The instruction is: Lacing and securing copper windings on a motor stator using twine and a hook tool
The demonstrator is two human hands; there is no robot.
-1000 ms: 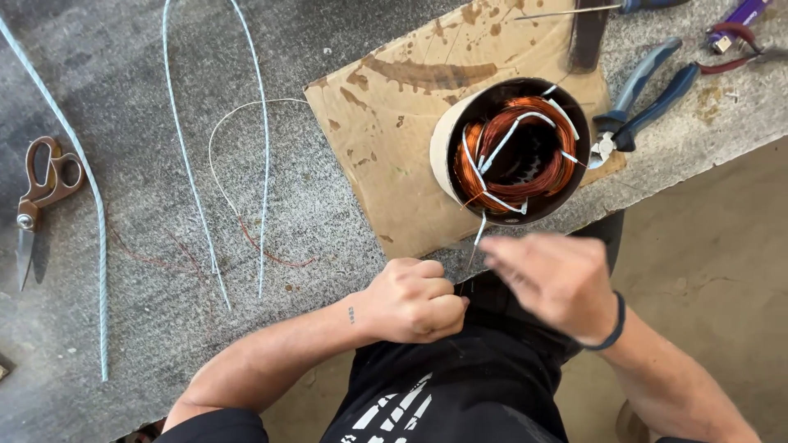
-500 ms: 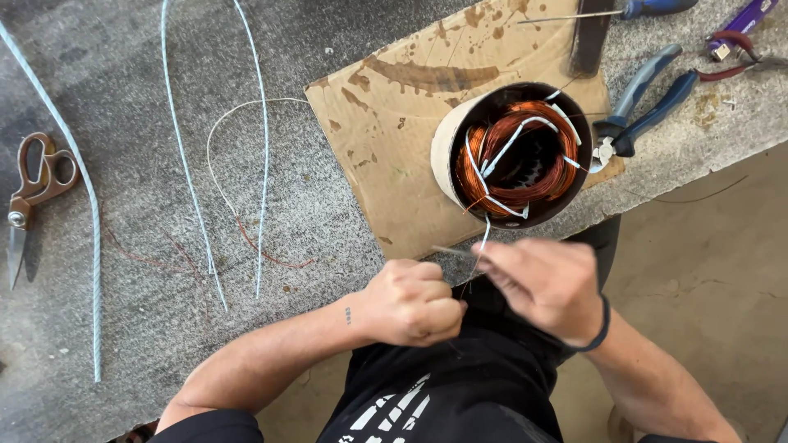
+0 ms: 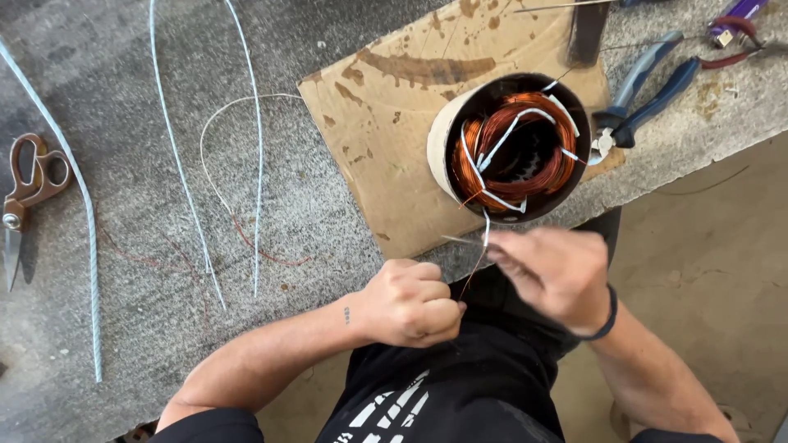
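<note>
A motor stator [image 3: 509, 148] with copper windings and white sleeving stands on a stained cardboard sheet [image 3: 394, 107] at the bench's front edge. My right hand [image 3: 558, 275] pinches a white sleeve and a thin copper wire [image 3: 474, 267] that come down from the stator. My left hand [image 3: 410, 303] is a closed fist just below the bench edge, gripping the lower end of that copper wire. The wire runs taut between the two hands.
Long pale blue sleeving strands [image 3: 176, 148] and a white wire loop [image 3: 215, 131] lie on the grey bench [image 3: 123, 271]. Scissors [image 3: 25, 189] sit at the far left. Blue-handled pliers [image 3: 648, 90] and a purple and red tool [image 3: 735, 29] lie right of the stator.
My right hand has shifted slightly left, closer to the stator's front. The left fist has stayed in place on the wire.
</note>
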